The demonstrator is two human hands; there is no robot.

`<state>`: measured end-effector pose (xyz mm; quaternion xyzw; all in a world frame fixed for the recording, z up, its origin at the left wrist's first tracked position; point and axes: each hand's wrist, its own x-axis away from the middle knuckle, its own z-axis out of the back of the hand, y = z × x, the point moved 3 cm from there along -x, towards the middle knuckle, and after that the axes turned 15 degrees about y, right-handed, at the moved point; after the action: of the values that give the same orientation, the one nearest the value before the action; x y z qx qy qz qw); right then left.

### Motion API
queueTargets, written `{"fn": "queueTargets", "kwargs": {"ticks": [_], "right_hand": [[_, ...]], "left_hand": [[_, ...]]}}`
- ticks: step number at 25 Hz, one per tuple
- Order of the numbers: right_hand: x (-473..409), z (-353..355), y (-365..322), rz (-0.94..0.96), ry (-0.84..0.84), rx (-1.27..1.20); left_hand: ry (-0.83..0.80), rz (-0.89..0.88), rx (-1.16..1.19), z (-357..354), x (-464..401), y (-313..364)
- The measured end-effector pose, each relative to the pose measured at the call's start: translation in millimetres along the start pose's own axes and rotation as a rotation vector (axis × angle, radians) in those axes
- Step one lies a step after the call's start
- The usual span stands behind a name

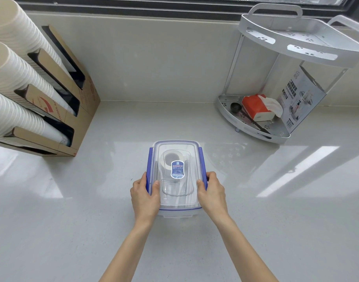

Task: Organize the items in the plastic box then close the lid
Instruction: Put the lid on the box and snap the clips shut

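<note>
A clear plastic box [175, 210] stands on the white counter in front of me. Its clear lid [175, 148] with blue side latches lies on top and carries a blue label. Through the lid I make out a roll of tape with a dark core [170, 157] and some pale items, blurred by the plastic. My left hand [144, 195] grips the box's left side, thumb on the lid and fingers over the blue latch. My right hand [212, 191] grips the right side the same way.
A cardboard dispenser [77, 110] with stacks of white paper cups [16, 78] stands at the left. At the back right a white two-tier corner rack [256, 131] holds an orange tissue pack [256, 107], a dark scoop and a printed box. A window sill runs behind.
</note>
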<state>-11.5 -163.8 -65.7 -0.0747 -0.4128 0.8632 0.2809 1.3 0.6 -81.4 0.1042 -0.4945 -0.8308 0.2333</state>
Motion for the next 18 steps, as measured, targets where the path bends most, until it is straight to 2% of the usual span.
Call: {"fn": "queueTargets", "kwargs": {"ticks": [4, 9, 14, 18], "right_hand": [[-0.7, -0.6, -0.3, 0.007, 0.006, 0.004], [2.5, -1.3, 4.0, 0.008, 0.008, -0.063], [6.2, 8.1, 9.2, -0.095, -0.086, -0.189], [7.1, 10.9, 16.3, -0.206, -0.172, -0.202]], "left_hand": [[0.075, -0.055, -0.004, -0.9, 4.2, 4.7], [0.027, -0.083, 0.024, 1.6, 1.1, -0.2], [-0.174, 0.216, 0.24, 7.8, -4.4, 1.0], [-0.282, 0.361, 0.276, 10.0, -10.1, -4.3]]}}
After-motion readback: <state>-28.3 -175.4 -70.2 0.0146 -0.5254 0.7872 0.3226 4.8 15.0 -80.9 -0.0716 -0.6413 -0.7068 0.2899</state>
